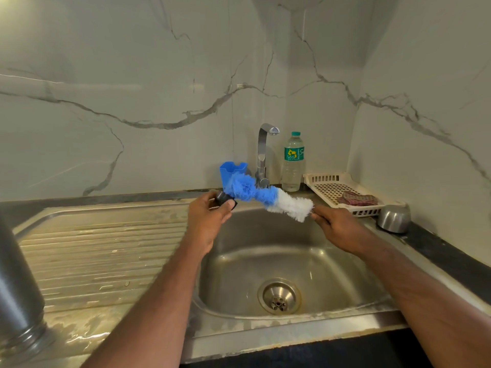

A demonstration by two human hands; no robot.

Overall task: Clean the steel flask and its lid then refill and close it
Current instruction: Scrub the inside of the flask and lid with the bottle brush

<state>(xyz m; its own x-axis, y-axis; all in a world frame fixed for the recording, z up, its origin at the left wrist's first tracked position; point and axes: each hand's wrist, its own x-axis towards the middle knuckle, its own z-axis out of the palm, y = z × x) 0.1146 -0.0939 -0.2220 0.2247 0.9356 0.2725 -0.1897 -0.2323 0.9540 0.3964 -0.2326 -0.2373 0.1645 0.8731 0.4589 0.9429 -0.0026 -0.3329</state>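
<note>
My left hand [210, 216] grips a small dark flask lid [224, 199] above the sink basin's [279, 261] far left rim. My right hand [337, 227] holds the handle end of a blue and white bottle brush [265, 195]; the handle itself is hidden in the fingers. The brush's blue tip lies against the lid. The steel flask [18, 282] stands mouth down on the drainboard at the far left edge of view, only partly visible.
A chrome tap [263, 155] rises behind the basin, with a blue holder [232, 170] to its left and a plastic water bottle [293, 162] to its right. A cream perforated tray [342, 191] holds a cloth; a steel cup [394, 218] lies upturned beside it.
</note>
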